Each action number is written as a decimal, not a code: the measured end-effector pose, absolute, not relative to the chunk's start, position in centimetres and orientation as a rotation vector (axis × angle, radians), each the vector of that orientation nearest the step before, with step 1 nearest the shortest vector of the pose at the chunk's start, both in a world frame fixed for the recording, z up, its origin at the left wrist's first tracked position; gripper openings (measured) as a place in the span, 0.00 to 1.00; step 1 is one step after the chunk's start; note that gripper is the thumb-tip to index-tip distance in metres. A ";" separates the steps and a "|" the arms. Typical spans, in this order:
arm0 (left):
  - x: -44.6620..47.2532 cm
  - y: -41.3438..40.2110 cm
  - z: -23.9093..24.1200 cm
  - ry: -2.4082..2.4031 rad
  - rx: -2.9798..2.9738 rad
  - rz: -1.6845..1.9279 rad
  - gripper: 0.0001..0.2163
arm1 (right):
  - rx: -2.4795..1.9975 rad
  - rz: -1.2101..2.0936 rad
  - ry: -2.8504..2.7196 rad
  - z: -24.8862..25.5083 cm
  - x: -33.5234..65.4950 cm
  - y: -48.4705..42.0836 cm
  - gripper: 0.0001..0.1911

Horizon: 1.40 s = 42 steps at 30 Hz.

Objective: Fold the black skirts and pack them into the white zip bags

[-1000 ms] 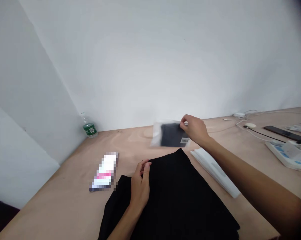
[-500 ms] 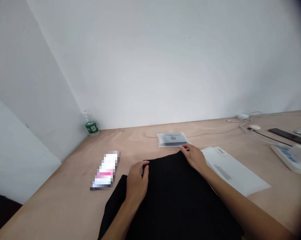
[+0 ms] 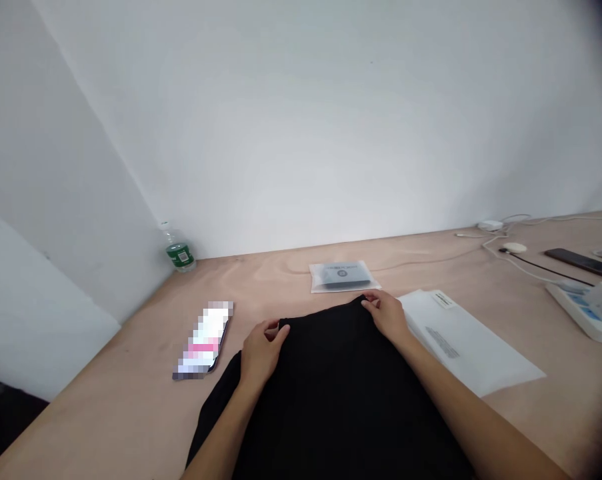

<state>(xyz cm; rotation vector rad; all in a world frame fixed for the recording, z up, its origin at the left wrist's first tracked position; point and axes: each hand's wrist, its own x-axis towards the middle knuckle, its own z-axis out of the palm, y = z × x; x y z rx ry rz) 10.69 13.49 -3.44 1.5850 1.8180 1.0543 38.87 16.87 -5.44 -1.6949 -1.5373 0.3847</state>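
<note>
The black garment [image 3: 331,400] lies on the plywood table [image 3: 291,283] under the left hand [image 3: 263,353] and right hand [image 3: 388,317], fingers [image 3: 371,304] slightly apart at its far edge, any pinch unclear; uneven pulling could skew it or nudge the clear packet [image 3: 343,277] just beyond

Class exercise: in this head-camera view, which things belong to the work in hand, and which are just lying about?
In use: left hand, right hand, black garment.
Lying about: frosted plastic bag, white sleeve, water bottle, blurred packet, power strip.
</note>
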 end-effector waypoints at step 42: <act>8.3 11.5 0.0 1.235 1.701 0.675 0.02 | -1.381 1.285 -1.396 0.4 41.4 11.7 0.11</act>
